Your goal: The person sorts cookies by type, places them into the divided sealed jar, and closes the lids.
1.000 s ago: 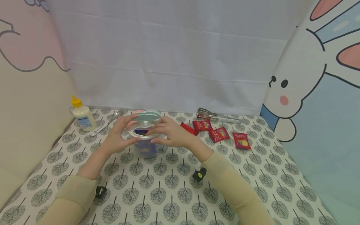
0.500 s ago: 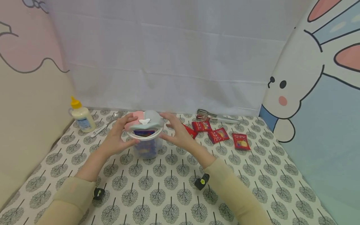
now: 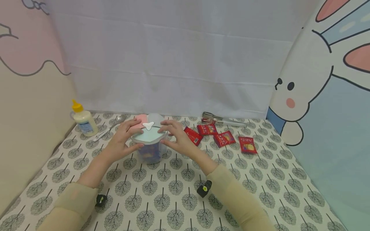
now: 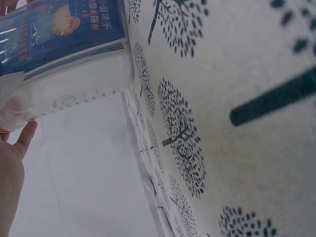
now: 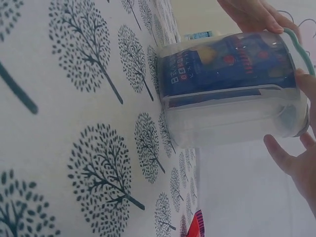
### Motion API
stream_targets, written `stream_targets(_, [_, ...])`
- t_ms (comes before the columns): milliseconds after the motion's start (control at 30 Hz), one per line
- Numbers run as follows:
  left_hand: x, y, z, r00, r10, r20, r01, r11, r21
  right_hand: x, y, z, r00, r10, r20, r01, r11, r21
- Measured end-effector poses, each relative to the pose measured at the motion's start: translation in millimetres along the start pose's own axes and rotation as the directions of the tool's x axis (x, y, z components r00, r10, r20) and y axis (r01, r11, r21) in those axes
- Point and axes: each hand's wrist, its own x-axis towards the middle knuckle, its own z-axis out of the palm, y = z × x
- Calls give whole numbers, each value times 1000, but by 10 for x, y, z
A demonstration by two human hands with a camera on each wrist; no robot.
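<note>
A clear plastic storage jar stands on the table, filled with blue biscuit packets. Its lid has pink, grey and mint sections around a white centre piece, and the mint flap lies down flat. My left hand grips the lid's left side, thumb at the front rim and fingers over the top. From the other side my right hand holds the lid, its fingertips on the mint flap and its thumb low at the rim. In the right wrist view the jar's wall shows through with packets behind it.
Several red packets lie to the right of the jar, with metal tongs behind them. On the left stand a yellow-capped bottle and, beside it, a spoon. A white curtain hangs at the back.
The raised mint flap has come down over the jar's opening. My right fingers, earlier in the opening, drew back right and now rest on the flap; the left hand stays at the rim.
</note>
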Motion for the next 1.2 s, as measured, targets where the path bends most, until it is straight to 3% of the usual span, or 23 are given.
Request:
stream_targets(233, [-6,20,27,1000,-2,-13,2,1000,0,-45,23,66,999,-26,-36,24,999,-39])
stream_targets(333, [-7,34,27,999,-44,-1,44,997,-59,-62,-12,57,999,-13,-41,12,999,-32])
stream_targets(433, [-2,50,-7,993,-116,30,119,982,-145,-72,-83,51,998,53,-22,-53,999,-2])
stream_targets(600, [40,42,-104,952,-279,123,301,925,-231,-119,-223,89,972,234,-8,-234,972,-1])
stream_targets(733, [108,-15,-176,918,-340,205,384,891,-241,-159,-326,157,935,352,-33,-348,933,90])
stream_targets(833, [135,-99,-220,903,-338,266,413,855,-313,-165,-398,230,907,419,-33,-406,894,189])
stream_targets(967, [121,-184,-241,881,-328,341,456,783,-423,-183,-462,337,866,499,-4,-483,840,246])
stream_targets(1100, [102,-203,-229,870,-328,369,479,738,-475,-183,-473,416,860,509,-42,-491,847,204])
stream_targets(1200, [109,-197,-222,873,-335,354,479,722,-499,-151,-463,429,867,493,-75,-473,861,189])
